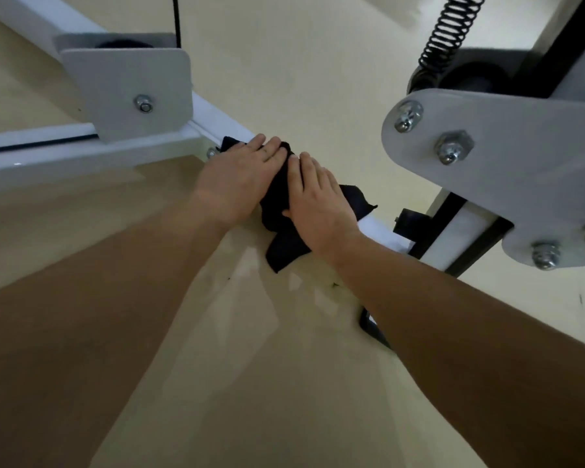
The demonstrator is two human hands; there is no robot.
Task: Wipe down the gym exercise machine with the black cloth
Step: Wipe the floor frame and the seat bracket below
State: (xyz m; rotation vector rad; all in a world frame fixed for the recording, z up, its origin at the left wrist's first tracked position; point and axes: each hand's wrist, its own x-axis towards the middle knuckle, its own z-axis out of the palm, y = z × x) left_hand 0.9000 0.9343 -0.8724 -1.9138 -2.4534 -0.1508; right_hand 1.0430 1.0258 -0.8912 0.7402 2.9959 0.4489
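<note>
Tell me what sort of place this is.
Likely a gym: a white-painted steel machine frame, a grey bolted metal pulley bracket and a black coiled spring all look like parts of an exercise machine.

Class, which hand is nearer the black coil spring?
Right. The right hand lies below-left of the coil spring; the left hand is farther left, both on the black cloth.

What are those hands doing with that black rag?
A person is wiping a gym machine. The left hand and the right hand lie flat, side by side, on a black cloth and press it onto a white bar of the frame. A loose corner of the cloth hangs below the bar. Neither hand touches the grey bolted plate or the black spring on the right.
</note>
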